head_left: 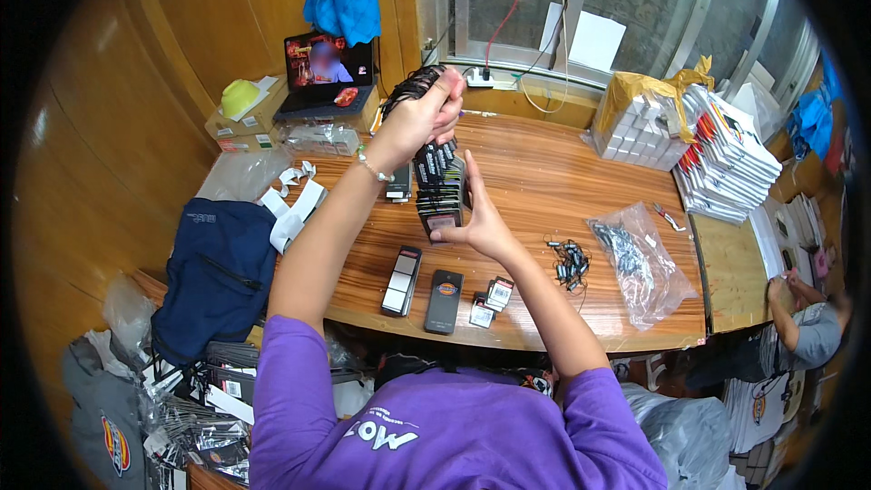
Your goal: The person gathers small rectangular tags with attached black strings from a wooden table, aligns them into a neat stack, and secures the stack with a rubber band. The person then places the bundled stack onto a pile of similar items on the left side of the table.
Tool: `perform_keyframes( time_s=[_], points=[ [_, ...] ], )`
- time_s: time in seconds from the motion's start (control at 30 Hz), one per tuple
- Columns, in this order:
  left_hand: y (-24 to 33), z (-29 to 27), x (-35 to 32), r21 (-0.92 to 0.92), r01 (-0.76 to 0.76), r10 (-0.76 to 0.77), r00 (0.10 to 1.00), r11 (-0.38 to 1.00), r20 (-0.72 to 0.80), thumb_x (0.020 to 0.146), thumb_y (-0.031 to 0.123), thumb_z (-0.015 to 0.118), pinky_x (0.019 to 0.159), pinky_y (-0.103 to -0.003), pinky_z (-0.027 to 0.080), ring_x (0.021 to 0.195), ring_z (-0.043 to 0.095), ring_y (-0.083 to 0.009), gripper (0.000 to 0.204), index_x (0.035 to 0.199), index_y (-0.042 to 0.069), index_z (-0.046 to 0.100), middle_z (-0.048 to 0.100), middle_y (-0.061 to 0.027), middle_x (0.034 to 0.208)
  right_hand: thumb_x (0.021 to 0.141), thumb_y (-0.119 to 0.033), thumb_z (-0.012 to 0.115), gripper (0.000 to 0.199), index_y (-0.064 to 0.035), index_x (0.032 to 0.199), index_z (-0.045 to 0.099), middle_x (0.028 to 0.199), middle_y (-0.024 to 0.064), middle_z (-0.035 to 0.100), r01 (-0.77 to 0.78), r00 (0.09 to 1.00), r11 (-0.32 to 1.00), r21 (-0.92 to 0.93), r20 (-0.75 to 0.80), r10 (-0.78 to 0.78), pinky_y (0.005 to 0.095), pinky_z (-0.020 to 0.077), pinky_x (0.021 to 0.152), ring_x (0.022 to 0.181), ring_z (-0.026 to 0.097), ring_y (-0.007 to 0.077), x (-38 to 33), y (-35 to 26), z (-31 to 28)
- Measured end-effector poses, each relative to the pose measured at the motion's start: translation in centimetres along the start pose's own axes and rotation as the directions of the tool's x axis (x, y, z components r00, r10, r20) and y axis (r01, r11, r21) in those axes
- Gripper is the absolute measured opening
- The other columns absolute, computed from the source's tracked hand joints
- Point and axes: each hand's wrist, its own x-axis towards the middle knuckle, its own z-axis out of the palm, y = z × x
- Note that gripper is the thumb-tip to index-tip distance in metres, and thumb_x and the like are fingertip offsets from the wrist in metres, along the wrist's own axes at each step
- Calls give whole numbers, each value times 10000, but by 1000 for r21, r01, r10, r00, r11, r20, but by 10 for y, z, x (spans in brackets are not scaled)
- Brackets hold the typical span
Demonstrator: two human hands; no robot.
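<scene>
My left hand (426,115) is raised over the table, its fingers closed round the black strings (413,87) of a bundle of hang tags. The bundle of black hang tags (439,195) hangs below that fist, its cards fanned in a thick stack. With thumb and fingers, my right hand (483,225) grips the lower end of the stack. On the table nearer to me lie a stack of tags with white labels (400,283), a dark tag stack with an orange-and-blue logo (445,301) and small barcode tags (491,301). Another dark tag stack (398,183) sits partly behind my left forearm.
Black string loops (570,263), a clear plastic bag (641,263) and small pliers (669,216) lie at the right. Farther back stand a wrapped block of white boxes (640,122) and piled white packets (726,159). A laptop (328,73) and navy bag (213,268) are left. Another person (803,331) works far right.
</scene>
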Motion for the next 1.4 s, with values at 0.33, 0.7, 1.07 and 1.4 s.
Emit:
perform_keyframes(
  time_s=[0.33, 0.7, 1.07, 1.4],
  points=[
    [27, -10, -16, 116, -12, 26, 993, 993, -116, 963, 365, 345, 395, -190, 255, 365, 208, -35, 309, 783, 116, 379, 241, 69, 487, 615, -276, 791, 1153, -131, 1421, -20, 1439, 211, 151, -133, 978, 959, -252, 123, 168, 409, 207, 1078, 1326, 196, 337, -31, -26, -16],
    [47, -54, -60, 170, -8, 48, 972, 985, -232, 967, 349, 343, 419, -200, 273, 388, 218, -44, 300, 788, 113, 390, 253, 62, 504, 859, -288, 573, 619, -66, 1362, 288, 1252, 155, 456, -175, 931, 977, -126, 302, 206, 345, 365, 959, 1143, 454, 244, -58, -56, -43],
    [14, -112, -113, 119, 56, -2, 912, 991, -411, 953, 404, 352, 406, -205, 284, 371, 227, -45, 342, 787, 108, 390, 269, 54, 504, 891, -343, 503, 450, -86, 1257, 457, 968, 26, 594, -489, 782, 859, -152, 360, 509, 238, 410, 705, 816, 520, 83, 26, 22, -27],
    [-6, -131, -123, -31, 68, -75, 859, 997, -506, 970, 353, 324, 387, -205, 271, 351, 220, -48, 312, 778, 111, 365, 252, 47, 469, 855, -419, 526, 389, -82, 1048, 547, 874, 30, 587, -661, 693, 667, -344, 59, 718, 282, 443, 585, 738, 548, 122, 184, 137, -9]
  ],
)
